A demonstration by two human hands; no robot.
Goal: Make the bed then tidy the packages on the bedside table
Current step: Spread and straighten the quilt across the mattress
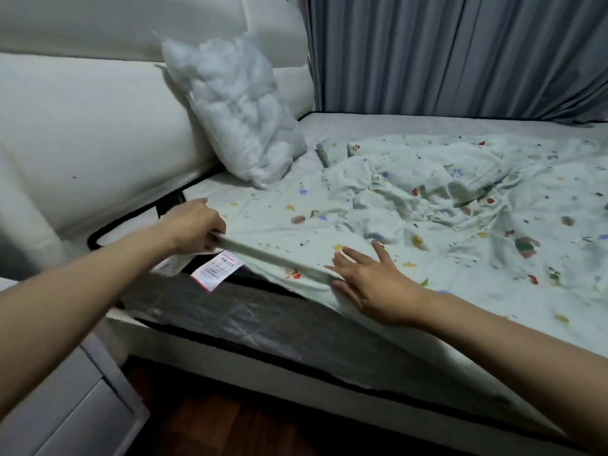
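Making the bed, and only just getting going. Pinching the corner of the flowery sheet with the left hand, fingers curled round the cloth up near the head of the mattress. Pressing down on the sheet's edge with the right hand, fingers spread out flat, right at the side of the mattress. Holding the edge a little bit up between the two hands, not tucking it under yet.

Lying flat on the near part of the bed, but bunching up in a big messy heap across the middle and far side. Not covering the far top part, where bare mattress is showing. Leaning against the soft white headboard: a lumpy see-through bag of white stuffing, maybe a pillow with no cover on. Sticking out from under the sheet by the left hand: a white tag with red on it.

Needing lots more work: pulling the sheet smooth, tucking it in, sorting the pillow. Showing just a corner of a pale bedside table at the bottom left. Not showing any packages, so not telling how tidy those are.
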